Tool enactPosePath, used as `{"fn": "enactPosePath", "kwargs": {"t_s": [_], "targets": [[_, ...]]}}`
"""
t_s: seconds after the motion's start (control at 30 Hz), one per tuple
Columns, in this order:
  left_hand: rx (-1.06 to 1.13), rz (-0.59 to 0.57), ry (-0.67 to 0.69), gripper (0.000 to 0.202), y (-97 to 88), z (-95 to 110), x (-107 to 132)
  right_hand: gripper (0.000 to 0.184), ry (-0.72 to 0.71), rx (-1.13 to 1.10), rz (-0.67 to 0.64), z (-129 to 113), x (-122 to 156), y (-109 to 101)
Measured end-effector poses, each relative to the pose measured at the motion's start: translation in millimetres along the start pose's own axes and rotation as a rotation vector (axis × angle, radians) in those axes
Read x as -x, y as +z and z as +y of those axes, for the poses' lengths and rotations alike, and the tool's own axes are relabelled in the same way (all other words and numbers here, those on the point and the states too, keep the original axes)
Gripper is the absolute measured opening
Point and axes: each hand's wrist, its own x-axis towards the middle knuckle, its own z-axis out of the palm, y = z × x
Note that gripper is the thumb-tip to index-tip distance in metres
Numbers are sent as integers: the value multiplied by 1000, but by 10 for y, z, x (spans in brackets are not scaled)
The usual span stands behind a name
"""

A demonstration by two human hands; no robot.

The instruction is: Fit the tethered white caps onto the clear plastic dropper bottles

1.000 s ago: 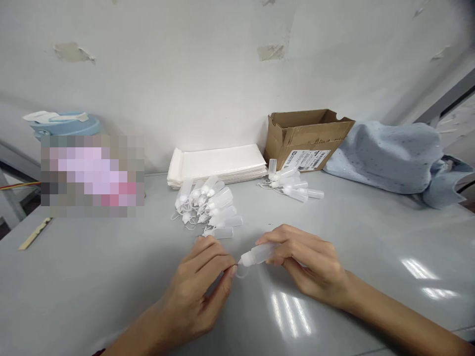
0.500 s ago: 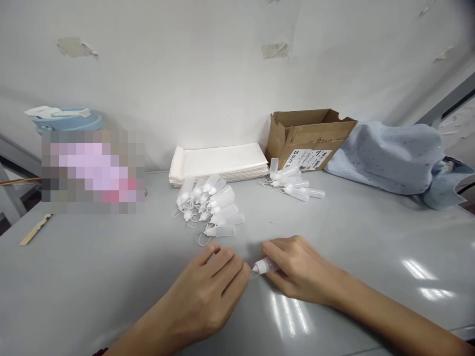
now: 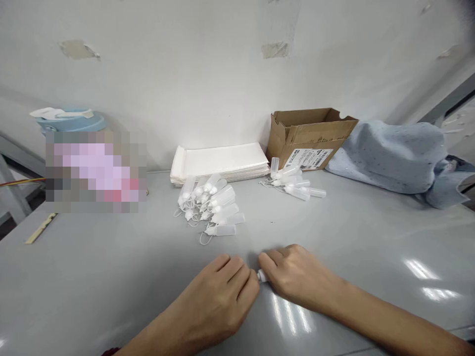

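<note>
My right hand (image 3: 293, 272) is closed around a small plastic dropper bottle (image 3: 262, 276). Only its white neck end shows between the hands, and the body is hidden under my fingers. My left hand (image 3: 230, 291) is closed at the bottle's tip, its fingers curled inward; what they pinch is hidden. Beyond my hands lies a pile of similar translucent bottles (image 3: 225, 230) with white caps and thin cord loops. A smaller group of such bottles (image 3: 297, 192) sits farther right, in front of the carton.
A stack of white padded envelopes (image 3: 226, 155) lies against the wall. Beside it stand an open cardboard box (image 3: 319, 138) and a crumpled blue cloth (image 3: 389, 153). At the left are a light-blue lidded container (image 3: 74, 122), a blurred patch and a yellowish strip (image 3: 41, 228).
My hands have come closer together, the left moving right and the right dipping slightly. Less of the held bottle shows now. The piles have stayed put.
</note>
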Motion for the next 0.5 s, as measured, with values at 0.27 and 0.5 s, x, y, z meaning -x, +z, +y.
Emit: {"fn": "enactPosePath", "kwargs": {"t_s": [0.27,0.5], "targets": [[-18,2,5,22,24,15,3,25,-15,21,25,-15,-19,3],[-4,103,-146,20,-13,-168,3,25,6,-55,113,149,-55,-42]]}}
